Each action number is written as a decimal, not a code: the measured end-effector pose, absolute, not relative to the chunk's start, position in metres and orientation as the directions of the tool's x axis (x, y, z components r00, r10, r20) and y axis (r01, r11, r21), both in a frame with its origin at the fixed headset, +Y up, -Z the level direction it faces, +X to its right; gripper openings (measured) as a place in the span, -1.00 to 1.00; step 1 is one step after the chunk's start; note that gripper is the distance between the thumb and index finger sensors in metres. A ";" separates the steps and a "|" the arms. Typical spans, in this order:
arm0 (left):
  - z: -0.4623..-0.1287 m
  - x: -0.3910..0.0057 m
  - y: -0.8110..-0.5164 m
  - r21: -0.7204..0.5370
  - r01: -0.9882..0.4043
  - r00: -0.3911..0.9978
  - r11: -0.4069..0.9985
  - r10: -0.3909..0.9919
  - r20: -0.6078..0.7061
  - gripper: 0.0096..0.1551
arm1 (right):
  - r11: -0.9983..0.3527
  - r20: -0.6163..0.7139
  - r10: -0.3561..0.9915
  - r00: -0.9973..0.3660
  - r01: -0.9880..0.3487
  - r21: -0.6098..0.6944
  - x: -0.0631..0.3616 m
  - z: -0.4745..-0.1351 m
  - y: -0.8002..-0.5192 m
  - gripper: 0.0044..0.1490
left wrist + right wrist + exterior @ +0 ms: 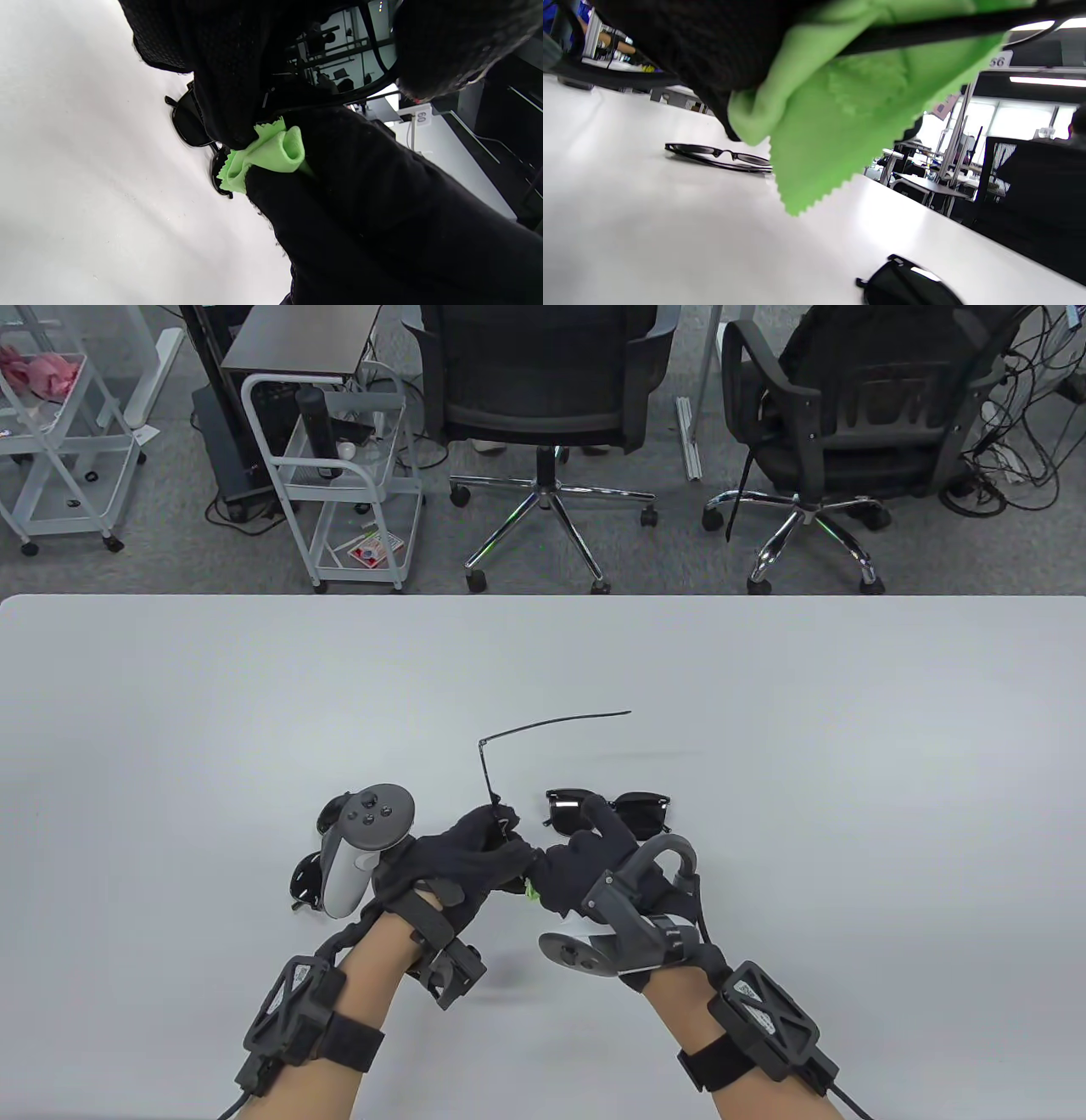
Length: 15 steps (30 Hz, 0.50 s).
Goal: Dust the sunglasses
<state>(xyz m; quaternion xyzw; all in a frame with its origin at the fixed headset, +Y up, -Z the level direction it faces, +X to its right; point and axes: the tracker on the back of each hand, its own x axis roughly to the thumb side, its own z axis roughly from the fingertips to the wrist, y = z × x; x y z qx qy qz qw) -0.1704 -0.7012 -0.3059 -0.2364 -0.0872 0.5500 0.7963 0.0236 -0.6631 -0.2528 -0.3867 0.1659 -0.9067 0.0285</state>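
Observation:
My left hand (496, 840) grips a black pair of sunglasses just above the table. One thin temple arm (551, 723) sticks out unfolded toward the far side. The frame is mostly hidden between my hands. Its dark lens (352, 55) shows in the left wrist view. My right hand (567, 857) pinches a green cleaning cloth (532, 889) and presses it against the held sunglasses. The cloth is bunched between the gloved fingers in the left wrist view (271, 152). In the right wrist view it hangs over the frame (840, 106).
A second black pair of sunglasses (615, 808) lies folded on the white table (170, 712) just beyond my right hand. A third pair (304, 881) lies left of my left hand, partly under its tracker. Both show in the right wrist view (721, 156) (908, 284). Office chairs and carts stand beyond the table's far edge.

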 end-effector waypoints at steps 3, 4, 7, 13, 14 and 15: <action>-0.308 -0.175 -0.701 -0.453 -0.839 0.394 0.301 0.911 -0.123 0.17 | -0.943 0.667 -0.231 -0.709 -0.006 -0.333 0.024 -0.258 -0.663 -0.41; -0.309 -0.178 -0.701 -0.450 -0.837 0.401 0.310 0.908 -0.121 0.17 | -0.944 0.661 -0.236 -0.713 0.008 -0.328 0.026 -0.259 -0.663 -0.42; -0.311 -0.185 -0.701 -0.438 -0.845 0.399 0.308 0.908 -0.131 0.17 | -0.953 0.642 -0.213 -0.737 0.011 -0.304 0.037 -0.266 -0.666 -0.42; -0.313 -0.193 -0.697 -0.414 -0.835 0.445 0.364 0.888 -0.116 0.16 | -0.959 0.594 -0.242 -0.767 0.098 -0.264 0.058 -0.279 -0.674 -0.43; -0.313 -0.194 -0.696 -0.411 -0.828 0.460 0.381 0.881 -0.109 0.16 | -0.960 0.588 -0.249 -0.769 0.113 -0.258 0.060 -0.280 -0.676 -0.43; -0.313 -0.194 -0.696 -0.407 -0.825 0.470 0.393 0.877 -0.105 0.16 | -0.959 0.589 -0.254 -0.768 0.122 -0.255 0.062 -0.281 -0.677 -0.43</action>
